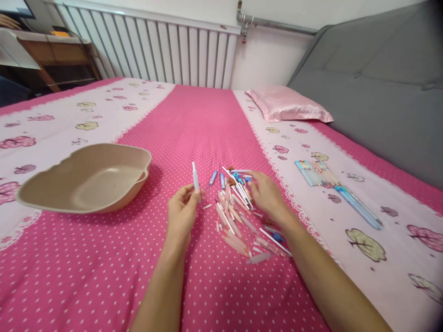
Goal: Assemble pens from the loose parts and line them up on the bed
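Note:
Upright between the thumb and fingers of my left hand (183, 205) is a pale, whitish-blue pen barrel (195, 179) with a narrow white tip. My right hand (266, 191) reaches over the far right of a loose heap of pen parts, thumb and index finger apart. Its index fingertip is beside a light blue tube (240, 171) and blue clip pieces (237, 177). Pink barrels (235, 243), thin white refills (275, 242) and small caps make up the heap. Two short blue-violet caps (213, 178) lie at its far left side. My right forearm hides part of the heap.
A beige plastic basin (86, 184) stands on the bed at left. To the right lie a row of pens (316, 173) and several blue pens (360, 207). Behind are a pink pillow (289, 103), grey headboard (374, 69) and white radiator (152, 44). Another person's hand (8, 21) shows far left.

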The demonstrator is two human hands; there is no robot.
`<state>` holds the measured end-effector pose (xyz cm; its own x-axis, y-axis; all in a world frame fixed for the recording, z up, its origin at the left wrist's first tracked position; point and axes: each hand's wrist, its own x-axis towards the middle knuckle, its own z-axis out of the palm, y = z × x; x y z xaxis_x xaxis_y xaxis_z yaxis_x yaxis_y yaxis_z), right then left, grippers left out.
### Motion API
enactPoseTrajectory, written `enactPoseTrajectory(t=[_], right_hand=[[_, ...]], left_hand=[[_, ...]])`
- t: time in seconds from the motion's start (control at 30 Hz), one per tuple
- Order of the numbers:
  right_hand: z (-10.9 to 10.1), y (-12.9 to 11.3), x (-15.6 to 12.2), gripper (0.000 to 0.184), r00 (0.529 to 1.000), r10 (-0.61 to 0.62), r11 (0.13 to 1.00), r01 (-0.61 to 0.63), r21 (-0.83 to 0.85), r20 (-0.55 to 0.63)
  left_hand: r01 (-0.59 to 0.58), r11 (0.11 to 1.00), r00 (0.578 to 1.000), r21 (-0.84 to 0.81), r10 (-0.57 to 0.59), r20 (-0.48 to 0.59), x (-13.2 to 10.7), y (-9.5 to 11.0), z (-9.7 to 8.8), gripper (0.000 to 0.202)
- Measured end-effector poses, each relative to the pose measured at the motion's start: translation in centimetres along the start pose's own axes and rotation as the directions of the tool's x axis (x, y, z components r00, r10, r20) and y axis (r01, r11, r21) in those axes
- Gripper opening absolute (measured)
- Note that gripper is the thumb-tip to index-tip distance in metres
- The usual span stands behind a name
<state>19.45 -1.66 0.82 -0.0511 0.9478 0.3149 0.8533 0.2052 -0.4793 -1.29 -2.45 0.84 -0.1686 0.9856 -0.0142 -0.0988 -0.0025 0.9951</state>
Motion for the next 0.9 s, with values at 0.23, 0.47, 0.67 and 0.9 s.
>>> enactPoseTrajectory(t=[0.23, 0.47, 0.67, 0.9], right_hand=[[0.8, 2.8, 6.2, 0.042, 0.973, 0.192, 0.956, -0.157, -0.247, 0.125], [0.2, 4.2, 7.1, 0.028, 0.911, 0.327, 0.913, -0.237, -0.332, 0.25], [-2.6, 3.8, 6.1, 0.029, 0.88, 0.396, 0.887, -0.293, -0.356, 0.261], [-1.7, 0.8, 6.5, 0.022, 0.87, 0.382, 0.897, -0.268, -0.352, 0.31]], left_hand=[[0.027, 0.998, 1.0, -0.049, -0.027, 0.0, 0.2, 0.1, -0.5, 0.03], [0.044, 0.996, 0.999, -0.08, -0.044, 0.002, 0.1, 0.2, -0.6, 0.027], [0.052, 0.993, 0.998, -0.108, -0.054, -0.017, 0.0, 0.4, -0.4, 0.03], [0.053, 0.996, 0.998, -0.077, -0.055, -0.024, 0.1, 0.3, -0.2, 0.027]])
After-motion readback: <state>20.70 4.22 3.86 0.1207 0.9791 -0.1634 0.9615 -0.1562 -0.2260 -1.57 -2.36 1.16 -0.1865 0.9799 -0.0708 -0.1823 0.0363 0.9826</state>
